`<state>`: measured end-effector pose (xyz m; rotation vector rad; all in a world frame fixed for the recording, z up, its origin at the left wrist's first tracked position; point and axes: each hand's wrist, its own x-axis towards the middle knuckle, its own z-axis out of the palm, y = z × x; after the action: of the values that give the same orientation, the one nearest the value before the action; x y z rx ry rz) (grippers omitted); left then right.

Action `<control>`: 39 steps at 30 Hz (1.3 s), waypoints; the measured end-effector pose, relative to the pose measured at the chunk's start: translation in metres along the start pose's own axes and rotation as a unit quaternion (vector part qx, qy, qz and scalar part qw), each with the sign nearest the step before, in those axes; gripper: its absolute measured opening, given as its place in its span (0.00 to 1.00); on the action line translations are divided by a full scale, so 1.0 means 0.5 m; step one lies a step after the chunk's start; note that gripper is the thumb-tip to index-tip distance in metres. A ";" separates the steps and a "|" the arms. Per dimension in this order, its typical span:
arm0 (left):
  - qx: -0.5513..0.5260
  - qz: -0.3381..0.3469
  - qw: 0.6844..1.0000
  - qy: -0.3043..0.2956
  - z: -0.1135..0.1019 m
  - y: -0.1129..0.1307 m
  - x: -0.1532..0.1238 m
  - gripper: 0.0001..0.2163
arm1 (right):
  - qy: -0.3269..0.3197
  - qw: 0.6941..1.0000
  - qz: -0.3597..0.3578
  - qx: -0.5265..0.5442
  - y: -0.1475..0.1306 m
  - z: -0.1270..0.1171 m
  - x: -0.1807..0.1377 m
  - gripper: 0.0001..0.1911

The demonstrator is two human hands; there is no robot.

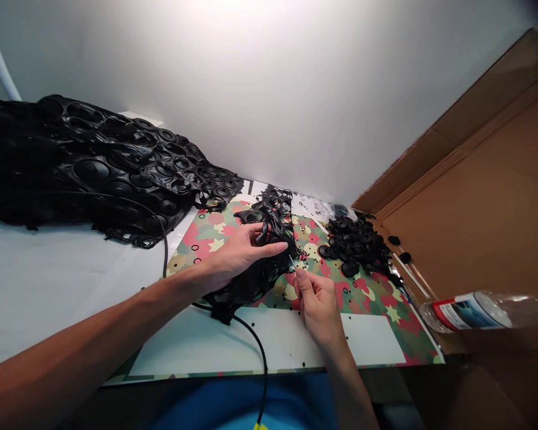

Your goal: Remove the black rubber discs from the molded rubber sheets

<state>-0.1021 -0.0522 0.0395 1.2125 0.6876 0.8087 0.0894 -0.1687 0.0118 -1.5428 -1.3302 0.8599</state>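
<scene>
My left hand (pixel 240 254) is closed on a black rubber sheet (pixel 255 286) full of round openings, with a small dark rounded part by the fingertips. Part of that sheet lies under the hand and wrist, on a camouflage-patterned board (pixel 372 301). Just to the right, my right hand (pixel 318 301) pinches a thin, pale, pointed tool (pixel 292 261). Its tip is close to the sheet's right edge; whether they touch, I cannot tell. Tiny black bits (pixel 302 255) lie scattered beyond the tool.
A big stack of black moulded rubber sheets (pixel 94 170) fills the left. Loose round black parts (pixel 358 242) are heaped at right. A clear bottle (pixel 488 310) lies near a cardboard wall (pixel 475 209). A black cable (pixel 259 346) crosses the front edge.
</scene>
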 end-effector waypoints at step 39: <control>0.072 0.038 0.996 -0.025 -0.011 -0.008 0.004 0.17 | 0.075 0.981 -0.028 -0.177 -0.018 0.002 -0.007 0.32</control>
<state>-0.1049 -0.0485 0.0343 1.3928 0.6712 0.7996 0.0847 -0.1719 0.0196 -1.7926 -1.4629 0.4764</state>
